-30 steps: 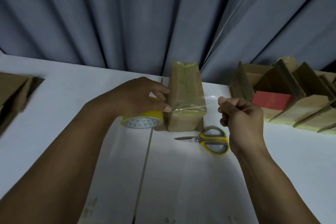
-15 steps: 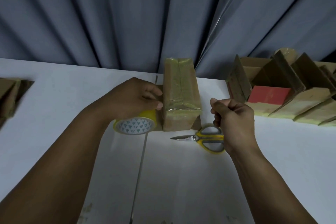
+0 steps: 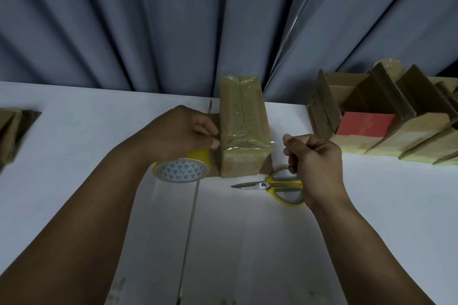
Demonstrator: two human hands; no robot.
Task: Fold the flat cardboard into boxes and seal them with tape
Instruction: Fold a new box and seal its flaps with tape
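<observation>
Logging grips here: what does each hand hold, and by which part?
The left hand grips the yellow tape roll by its upper rim, against the box. The right hand pinches the free end of the clear tape strip.

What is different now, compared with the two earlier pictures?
The right hand, pinching the clear tape, moved slightly left toward the box, so the free strip between them is shorter. Nothing was let go. Unchanged: the left hand holds the tape roll against the box's left side, and the scissors lie on the table.
</observation>
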